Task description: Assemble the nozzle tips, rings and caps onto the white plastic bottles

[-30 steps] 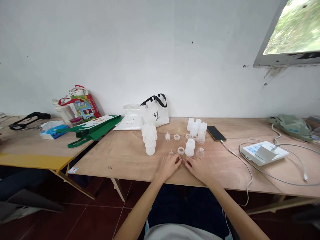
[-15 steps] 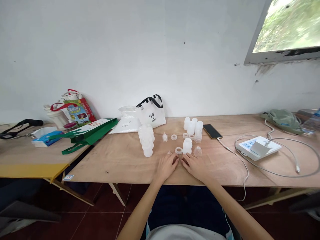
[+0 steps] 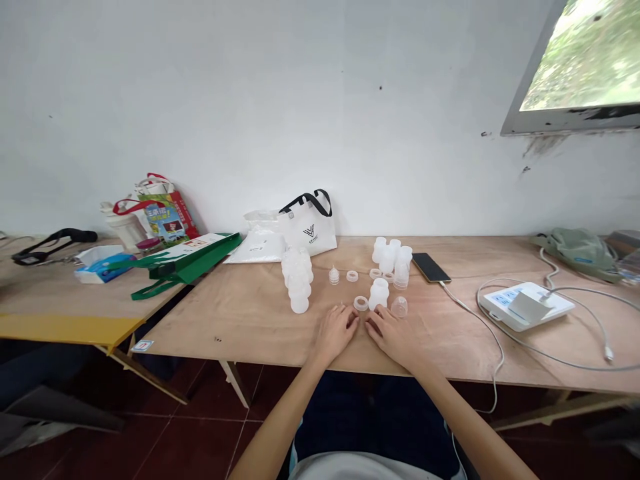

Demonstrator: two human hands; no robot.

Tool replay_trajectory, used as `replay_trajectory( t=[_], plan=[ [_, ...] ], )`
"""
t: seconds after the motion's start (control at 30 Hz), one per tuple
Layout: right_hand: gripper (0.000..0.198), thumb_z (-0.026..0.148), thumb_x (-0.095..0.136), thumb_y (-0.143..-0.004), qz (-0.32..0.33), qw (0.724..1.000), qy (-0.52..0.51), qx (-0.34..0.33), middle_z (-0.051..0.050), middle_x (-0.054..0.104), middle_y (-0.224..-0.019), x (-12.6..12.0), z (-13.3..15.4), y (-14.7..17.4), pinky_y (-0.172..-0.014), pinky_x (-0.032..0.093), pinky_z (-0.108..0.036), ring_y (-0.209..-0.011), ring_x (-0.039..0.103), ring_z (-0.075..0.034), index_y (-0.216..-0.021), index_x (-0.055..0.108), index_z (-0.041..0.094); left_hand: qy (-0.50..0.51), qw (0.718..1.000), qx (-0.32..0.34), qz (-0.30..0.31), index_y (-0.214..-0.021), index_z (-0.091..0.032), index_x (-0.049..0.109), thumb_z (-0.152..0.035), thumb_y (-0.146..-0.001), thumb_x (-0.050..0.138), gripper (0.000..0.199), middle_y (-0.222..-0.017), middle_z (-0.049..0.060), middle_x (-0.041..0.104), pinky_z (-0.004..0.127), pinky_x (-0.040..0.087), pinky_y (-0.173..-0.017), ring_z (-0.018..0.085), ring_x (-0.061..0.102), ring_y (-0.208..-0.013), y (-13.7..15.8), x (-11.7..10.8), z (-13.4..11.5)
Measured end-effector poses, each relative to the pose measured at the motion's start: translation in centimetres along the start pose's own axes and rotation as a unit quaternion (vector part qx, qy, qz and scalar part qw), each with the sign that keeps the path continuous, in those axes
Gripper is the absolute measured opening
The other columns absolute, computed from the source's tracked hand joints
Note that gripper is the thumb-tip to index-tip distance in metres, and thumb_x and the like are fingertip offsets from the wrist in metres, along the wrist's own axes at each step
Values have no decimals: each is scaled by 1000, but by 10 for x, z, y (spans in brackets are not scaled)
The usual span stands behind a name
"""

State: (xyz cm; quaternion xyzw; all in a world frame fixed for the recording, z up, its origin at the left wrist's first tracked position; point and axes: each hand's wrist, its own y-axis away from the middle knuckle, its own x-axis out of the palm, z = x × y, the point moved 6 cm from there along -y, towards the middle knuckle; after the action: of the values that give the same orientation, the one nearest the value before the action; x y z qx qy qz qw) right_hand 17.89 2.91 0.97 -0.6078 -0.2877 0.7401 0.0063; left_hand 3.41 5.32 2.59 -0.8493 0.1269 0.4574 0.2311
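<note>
My left hand (image 3: 336,331) rests on the wooden table, fingers loosely bent and holding nothing. Beside it lies my right hand (image 3: 391,335), also empty, its fingers apart on the tabletop. Just beyond my fingertips are a white plastic ring (image 3: 361,303), a frosted bottle (image 3: 379,293) and a clear dome cap (image 3: 399,307). A bottle nipple (image 3: 334,275) stands farther back, next to another ring (image 3: 352,276). To the left, several frosted bottles (image 3: 299,287) stand in a close row. More bottles (image 3: 389,255) form a group behind my right hand, with loose rings (image 3: 375,273) in front.
A black phone (image 3: 431,268) on a cable and a white power strip (image 3: 527,307) lie to the right. At the back stand a white bag (image 3: 310,230) and a plastic package (image 3: 257,245). A green bag (image 3: 193,260) lies leftward, over the gap between tables.
The view has turned slightly left, so the table's contents appear farther right. Both hands stay resting on the table; a small clear piece by the left fingertips is now hard to see.
</note>
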Motion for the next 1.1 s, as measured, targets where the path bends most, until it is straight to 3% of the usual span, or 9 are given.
replay_trajectory(
  t=[0.27,0.5,0.7,1.1],
  plan=[
    [17,29,48,-103,3,1000,7,0,-5,64,-100,1,0,0,-59,41,-29,-80,66,-19,-98,63,22,-23,1000,-1,-4,-102,-22,69,-25,-100,51,18,-102,6,70,39,45,-92,25,63,-101,-1,5,2],
    [15,27,49,-102,-22,1000,-8,-9,-6,64,-97,0,0,1,-68,47,-32,-92,64,-23,-97,62,23,-40,999,2,-11,-121,-26,68,-30,-101,50,27,-119,6,68,42,41,-101,27,59,-118,-1,13,10],
    [14,24,49,-101,-26,999,-31,-24,-7,63,-98,2,-1,-1,-81,50,-38,-94,62,-25,-96,61,22,-56,998,1,-5,-125,-26,68,-31,-102,49,30,-115,7,66,40,44,-97,25,59,-111,-1,12,9],
    [19,24,45,-103,-9,999,-34,-14,-8,64,-101,-4,2,-2,-82,50,-38,-96,61,-25,-98,64,22,-58,998,3,8,-122,-25,68,-30,-102,48,29,-114,7,65,41,43,-98,26,59,-111,0,4,2]
  ],
)
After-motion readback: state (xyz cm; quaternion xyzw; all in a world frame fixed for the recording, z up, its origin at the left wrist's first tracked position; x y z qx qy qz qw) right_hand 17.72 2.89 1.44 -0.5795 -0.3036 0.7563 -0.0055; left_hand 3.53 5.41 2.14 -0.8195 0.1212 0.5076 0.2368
